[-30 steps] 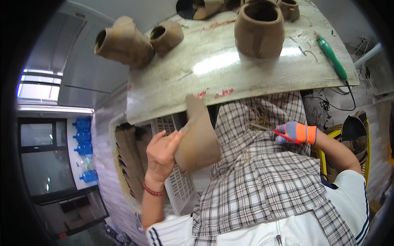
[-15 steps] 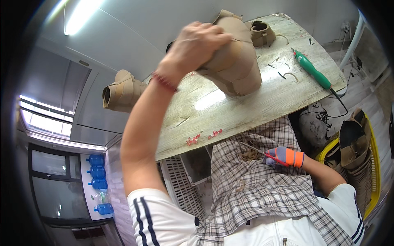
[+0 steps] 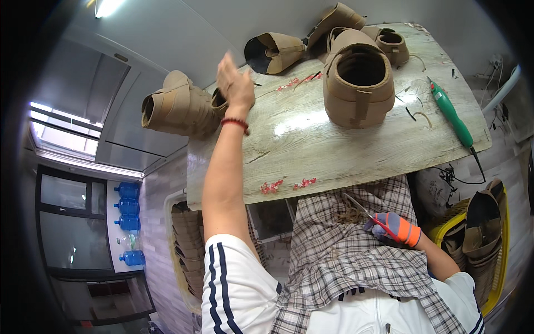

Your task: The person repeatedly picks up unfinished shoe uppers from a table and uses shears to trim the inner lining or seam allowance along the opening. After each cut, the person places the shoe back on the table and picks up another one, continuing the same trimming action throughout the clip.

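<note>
My bare left hand [image 3: 236, 83], slightly blurred, is raised over the table's far left edge with its fingers apart and nothing in them. Just beneath it lies a tan shoe upper [image 3: 219, 102], partly hidden by the hand and wrist. My right hand [image 3: 396, 227], in a grey and orange glove, rests over my lap, closed round red-handled scissors [image 3: 360, 206] whose blades point up and left. A nested stack of tan shoe uppers [image 3: 356, 103] stands on the table [image 3: 267, 161], its round dark opening facing up.
More tan uppers lie at the table's back [image 3: 286, 51] and in a stack at its left [image 3: 181, 111]. A green corded tool [image 3: 450, 116] lies at the right among trimmed strips. Uppers fill a yellow basket [image 3: 503, 245] and a pale crate [image 3: 177, 261] below.
My left hand has let go of the stack of uppers and moved left. The stack now stands on the table, tipped so its opening shows. The gloved hand still holds the scissors.
</note>
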The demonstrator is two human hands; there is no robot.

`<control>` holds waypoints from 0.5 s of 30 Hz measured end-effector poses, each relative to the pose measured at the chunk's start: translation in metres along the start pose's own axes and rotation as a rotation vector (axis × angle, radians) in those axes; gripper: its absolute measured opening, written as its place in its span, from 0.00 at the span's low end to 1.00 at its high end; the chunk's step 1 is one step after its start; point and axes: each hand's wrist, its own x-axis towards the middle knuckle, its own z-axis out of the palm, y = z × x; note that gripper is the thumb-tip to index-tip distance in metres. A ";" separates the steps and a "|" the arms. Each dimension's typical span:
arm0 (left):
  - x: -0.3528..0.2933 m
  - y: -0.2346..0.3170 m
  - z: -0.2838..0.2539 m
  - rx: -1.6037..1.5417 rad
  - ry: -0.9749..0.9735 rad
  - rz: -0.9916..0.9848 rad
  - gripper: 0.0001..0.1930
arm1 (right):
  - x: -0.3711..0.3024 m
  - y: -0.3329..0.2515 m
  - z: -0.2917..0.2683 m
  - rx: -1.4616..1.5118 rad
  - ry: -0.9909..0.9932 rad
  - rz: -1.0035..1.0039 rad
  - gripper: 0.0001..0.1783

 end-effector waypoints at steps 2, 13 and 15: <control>-0.059 -0.070 0.008 0.428 -0.079 -0.165 0.38 | 0.003 0.005 0.004 -0.018 0.042 -0.151 0.11; -0.095 0.005 -0.117 -0.249 -0.345 -0.250 0.08 | 0.000 -0.020 -0.001 0.095 -0.005 0.334 0.25; -0.115 0.005 -0.170 -0.953 -0.241 -0.535 0.11 | -0.007 0.001 -0.003 0.032 0.002 0.217 0.27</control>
